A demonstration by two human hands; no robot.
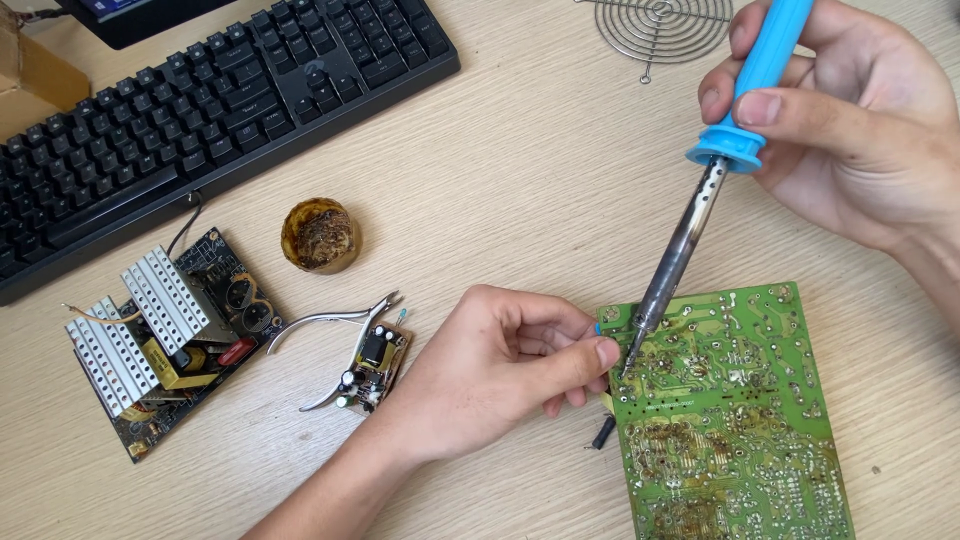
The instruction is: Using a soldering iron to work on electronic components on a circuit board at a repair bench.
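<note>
**Soldering iron tip on the green board**

The green circuit board [730, 420] lies solder side up on the wooden desk [520, 180], nearest the viewer. The left hand [500, 365] pinches its upper left edge between thumb and fingers. The right hand [850, 110] grips the blue-handled soldering iron [700, 200], whose tip touches the board just beside the left fingertips. Further left lie small cutters [335, 335], a small board [375, 362] and a heat-sink board [165, 335]. Beyond sit a flux tin [320, 235], keyboard [200, 110] and wire grille [660, 25].
</note>
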